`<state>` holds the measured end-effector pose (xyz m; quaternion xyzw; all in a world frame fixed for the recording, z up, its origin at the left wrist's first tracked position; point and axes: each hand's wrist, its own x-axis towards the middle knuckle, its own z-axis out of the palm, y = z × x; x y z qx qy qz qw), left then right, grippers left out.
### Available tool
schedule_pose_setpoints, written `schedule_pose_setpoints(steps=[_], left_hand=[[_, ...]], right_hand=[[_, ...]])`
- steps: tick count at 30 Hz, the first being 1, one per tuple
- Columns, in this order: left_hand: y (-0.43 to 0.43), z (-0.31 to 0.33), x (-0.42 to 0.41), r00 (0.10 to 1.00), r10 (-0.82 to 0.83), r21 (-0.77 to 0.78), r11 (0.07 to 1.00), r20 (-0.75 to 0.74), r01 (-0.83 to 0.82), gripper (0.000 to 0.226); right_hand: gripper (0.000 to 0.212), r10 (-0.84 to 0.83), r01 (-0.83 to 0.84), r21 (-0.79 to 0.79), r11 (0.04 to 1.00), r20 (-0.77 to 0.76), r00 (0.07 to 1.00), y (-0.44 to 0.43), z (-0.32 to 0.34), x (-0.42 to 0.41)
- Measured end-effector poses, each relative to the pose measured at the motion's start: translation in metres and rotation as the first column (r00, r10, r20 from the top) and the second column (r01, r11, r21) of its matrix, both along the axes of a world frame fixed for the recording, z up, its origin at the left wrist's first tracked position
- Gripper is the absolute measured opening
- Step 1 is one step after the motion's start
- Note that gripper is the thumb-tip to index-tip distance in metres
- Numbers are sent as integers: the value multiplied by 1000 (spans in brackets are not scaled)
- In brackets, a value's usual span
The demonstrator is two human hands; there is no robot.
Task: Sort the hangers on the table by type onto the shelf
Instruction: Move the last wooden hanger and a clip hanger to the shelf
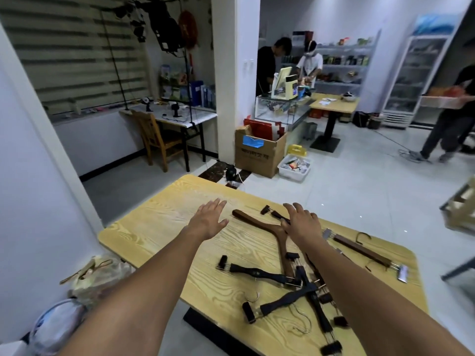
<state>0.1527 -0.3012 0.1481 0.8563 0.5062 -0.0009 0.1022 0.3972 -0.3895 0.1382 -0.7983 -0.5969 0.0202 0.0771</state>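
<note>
Both flat and empty: left hand (209, 218), right hand (300, 223) over brown hanger (257, 223); box (259, 155) lettering unreadable

Left hand (209, 218) over table (159, 227); right hand (301, 222) over brown hanger (254, 222).

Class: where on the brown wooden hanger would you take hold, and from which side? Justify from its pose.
Grip the brown wooden hanger by its far arm, from above: that arm lies flat on the table, free of the rest, while the near arm ends among the black clip hangers.
</note>
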Motion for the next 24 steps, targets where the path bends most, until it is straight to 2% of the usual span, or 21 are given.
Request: schedule_pose_setpoints(steps=[24], left_hand=[[128,-18,158,986,-164,-13,986,-7,164,59]], right_hand=[[53,-119,119,-27,993,6,993,98,-21,128]])
